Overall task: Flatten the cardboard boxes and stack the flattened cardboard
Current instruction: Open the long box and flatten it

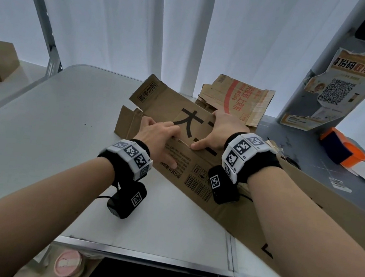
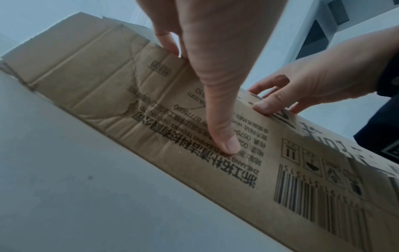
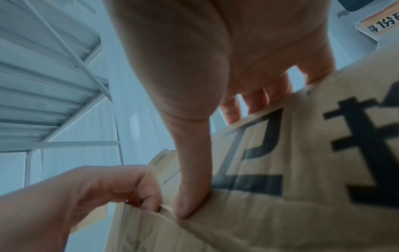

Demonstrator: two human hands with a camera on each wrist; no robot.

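Both hands point(image 1: 161, 135) point(image 1: 218, 131) grip the cardboard box point(image 1: 196, 170), fingertips seemingly hidden.

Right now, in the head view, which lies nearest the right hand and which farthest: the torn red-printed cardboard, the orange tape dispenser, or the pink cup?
From the right hand:
1. Torn red-printed cardboard, just behind it.
2. Orange tape dispenser, far right on the table.
3. Pink cup, low left, below the table edge.

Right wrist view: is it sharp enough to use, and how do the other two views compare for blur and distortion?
Right wrist view: soft and smeared, the big print on the cardboard box blurred, the right hand close and out of focus. Left wrist view: sharper, small print readable near the left hand. Head view: crisp at centre, wide-angle bending at the edges, white curtain bright but not blown out.
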